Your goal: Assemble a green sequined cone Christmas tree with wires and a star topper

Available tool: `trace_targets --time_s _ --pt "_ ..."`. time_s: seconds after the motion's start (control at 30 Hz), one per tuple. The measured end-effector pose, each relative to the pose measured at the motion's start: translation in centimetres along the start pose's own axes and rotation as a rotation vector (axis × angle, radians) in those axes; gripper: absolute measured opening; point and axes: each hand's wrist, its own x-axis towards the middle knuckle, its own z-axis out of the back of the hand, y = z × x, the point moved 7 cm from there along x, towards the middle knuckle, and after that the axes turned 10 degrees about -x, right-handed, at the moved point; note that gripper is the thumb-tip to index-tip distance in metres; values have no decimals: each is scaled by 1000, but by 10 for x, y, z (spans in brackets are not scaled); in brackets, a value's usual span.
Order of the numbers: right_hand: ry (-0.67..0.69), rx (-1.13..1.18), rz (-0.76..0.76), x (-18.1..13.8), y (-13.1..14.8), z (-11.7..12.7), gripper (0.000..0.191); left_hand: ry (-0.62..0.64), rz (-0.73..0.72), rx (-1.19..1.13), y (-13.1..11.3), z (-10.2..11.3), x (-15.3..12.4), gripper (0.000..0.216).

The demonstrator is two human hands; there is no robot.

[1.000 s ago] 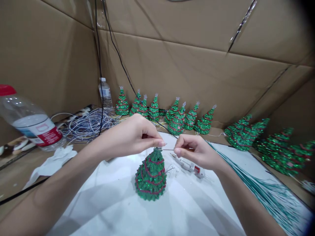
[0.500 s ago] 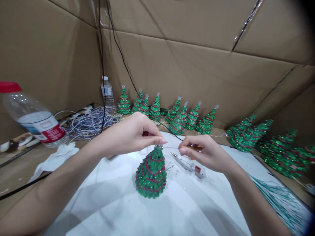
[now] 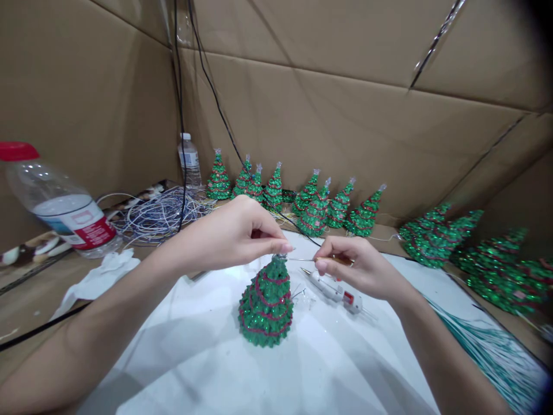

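A small green Christmas tree [image 3: 265, 305] with red garland stands upright on the white work surface [image 3: 207, 357]. At its tip, my left hand [image 3: 248, 233] is closed in a pinch on a small clear tree topper, mostly hidden by the fingers. My right hand [image 3: 352, 262] grips a thin metal-shafted tool [image 3: 302, 259] with a brownish handle, like an awl. The shaft points left and its end meets the top of the tree, just under my left fingertips. Beneath my right hand lies a white glue gun [image 3: 332, 288], nozzle toward the tree.
Several finished-looking trees [image 3: 313, 213] with clear stars line the back; more trees [image 3: 436, 233] stand at right. Tangled wires [image 3: 155, 216], a red-capped bottle [image 3: 73, 213] and white tissue [image 3: 97, 279] are at left. Green wires [image 3: 479, 346] lie at right. Black cables [image 3: 216, 104] hang across.
Both hands keep nearly the same pose at the tree's tip. The view has shifted very slightly; nothing has been taken up or let go.
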Motion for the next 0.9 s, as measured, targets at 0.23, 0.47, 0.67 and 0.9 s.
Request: trace_targets --time_s 0.23,0.47,0.67,0.9 --pt "48 -82 75 2 4 -5 37 -5 13 -7 2 0 0 25" --pt "-68 122 -54 1 -3 -1 30 -1 12 6 0 0 0 26" --pt "-83 -162 79 2 9 3 34 0 9 26 0 1 -1 26" --pt "-21 -145 63 4 9 -6 48 8 16 37 1 1 -1 26"
